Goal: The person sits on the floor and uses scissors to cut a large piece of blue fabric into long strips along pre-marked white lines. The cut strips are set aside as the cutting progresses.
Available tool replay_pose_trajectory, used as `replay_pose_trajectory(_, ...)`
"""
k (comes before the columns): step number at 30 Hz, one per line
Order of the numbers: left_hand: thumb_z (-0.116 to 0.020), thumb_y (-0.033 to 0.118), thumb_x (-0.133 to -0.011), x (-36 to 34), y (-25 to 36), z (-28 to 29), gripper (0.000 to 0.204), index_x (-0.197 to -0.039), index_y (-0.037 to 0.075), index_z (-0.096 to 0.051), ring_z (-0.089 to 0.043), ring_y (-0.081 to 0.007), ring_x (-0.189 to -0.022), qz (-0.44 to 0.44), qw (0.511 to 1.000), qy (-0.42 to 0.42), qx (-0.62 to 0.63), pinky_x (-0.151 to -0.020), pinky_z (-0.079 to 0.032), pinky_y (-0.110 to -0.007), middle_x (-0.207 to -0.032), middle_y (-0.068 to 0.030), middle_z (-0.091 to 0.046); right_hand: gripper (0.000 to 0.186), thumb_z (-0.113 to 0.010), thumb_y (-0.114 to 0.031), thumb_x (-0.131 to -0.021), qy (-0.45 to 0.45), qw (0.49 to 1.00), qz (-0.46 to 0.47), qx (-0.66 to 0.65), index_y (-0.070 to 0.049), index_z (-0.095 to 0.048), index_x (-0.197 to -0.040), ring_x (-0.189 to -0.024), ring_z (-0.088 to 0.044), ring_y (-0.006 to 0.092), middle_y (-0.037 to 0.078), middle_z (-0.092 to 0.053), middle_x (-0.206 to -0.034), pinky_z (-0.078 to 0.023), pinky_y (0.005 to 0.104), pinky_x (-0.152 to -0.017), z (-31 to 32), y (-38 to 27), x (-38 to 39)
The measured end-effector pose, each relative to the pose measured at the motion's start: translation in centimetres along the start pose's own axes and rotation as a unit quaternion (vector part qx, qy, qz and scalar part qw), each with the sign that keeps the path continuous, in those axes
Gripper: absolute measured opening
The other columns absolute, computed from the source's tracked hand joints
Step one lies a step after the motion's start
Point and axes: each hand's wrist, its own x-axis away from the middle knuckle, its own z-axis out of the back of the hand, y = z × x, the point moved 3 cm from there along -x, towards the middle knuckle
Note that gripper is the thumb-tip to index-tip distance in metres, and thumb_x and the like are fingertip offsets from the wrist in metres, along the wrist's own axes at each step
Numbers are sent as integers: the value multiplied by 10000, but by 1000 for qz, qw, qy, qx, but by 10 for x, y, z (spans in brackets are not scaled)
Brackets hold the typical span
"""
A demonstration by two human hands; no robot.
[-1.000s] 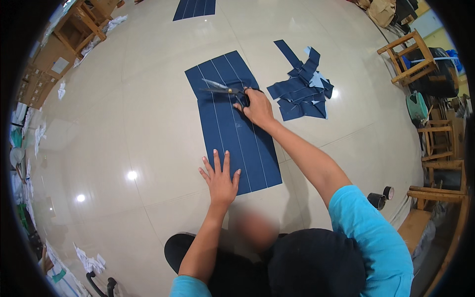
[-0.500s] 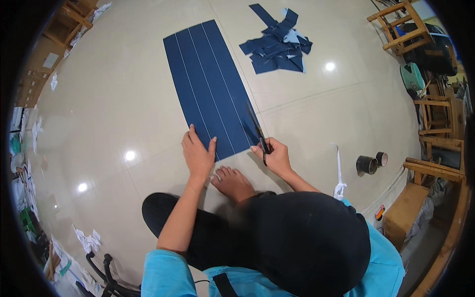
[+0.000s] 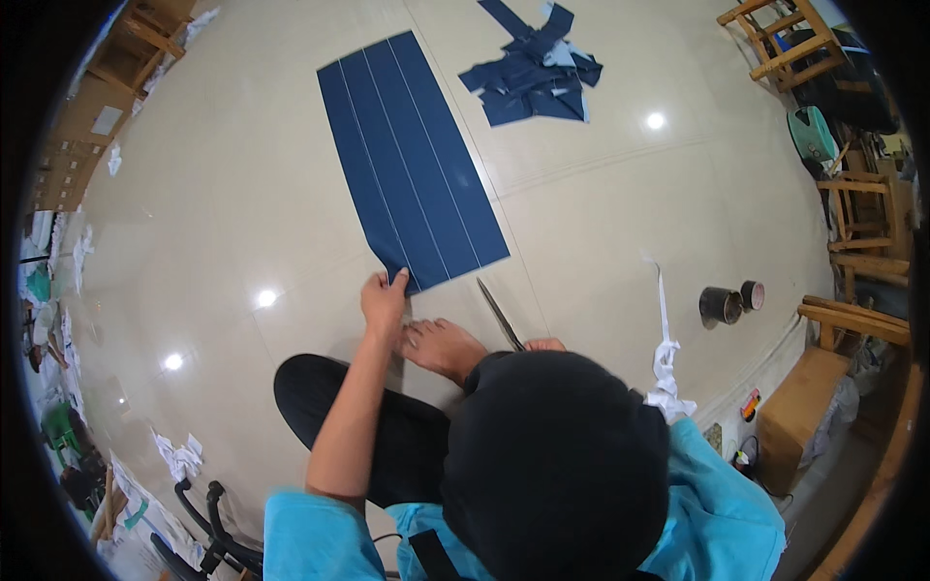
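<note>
A long dark blue sheet (image 3: 412, 160) with thin white lengthwise lines lies on the tiled floor. At its near left corner my left hand (image 3: 384, 305) pinches the edge, and the sheet buckles slightly there. My right hand (image 3: 545, 344) is mostly hidden behind a rounded black shape (image 3: 557, 465); its visible part is closed at the scissors (image 3: 500, 314). Their blades look together and point up and left, with the tip just short of the sheet's near edge. My bare foot (image 3: 444, 347) rests between the hands.
A pile of dark blue scraps (image 3: 535, 77) lies beyond the sheet to the right. Two tape rolls (image 3: 719, 305) and a white strip (image 3: 663, 320) are on the right. Wooden frames (image 3: 852, 320) line the right side; a black chair base (image 3: 218, 533) stands lower left.
The scissors have drawn back from the sheet's right edge toward me, and my right hand is now mostly hidden. My left hand has gone from lying flat to pinching the near corner.
</note>
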Motion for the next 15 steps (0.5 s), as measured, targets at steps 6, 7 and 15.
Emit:
replay_pose_trajectory(6,-645,313,-1063,32,-8,-40,350,-1240,29,-542,-663,-250,-1051,138,892,60,427,-879,-593,-420,-1088,-94,-616,415,-784,-414,-955,-25,999,-3,35,-63,-674,-764,-598,-484,59,-31,-584,-655,-383,256,-547,-3,-8,-2)
replay_pose_trajectory(7,-656,316,-1058,41,-5,-49,373,-1257,27,-529,-666,-245,-1070,154,882,57,441,-901,-586,-398,-1110,-94,-622,420,-784,-424,-954,-22,999,-11,42,-60,-681,-770,-593,-483,63,-29,-585,-655,-385,256,-545,-2,-12,6)
replay_pose_trajectory(15,-681,353,-1046,61,1,-97,346,-1178,40,-614,-699,-212,-1031,173,870,-94,452,-881,-591,-349,-1141,-94,-701,468,-802,-470,-933,-5,1000,-21,-9,-32,-726,-789,-569,-589,103,20,-654,-665,-455,278,-517,-24,-42,24)
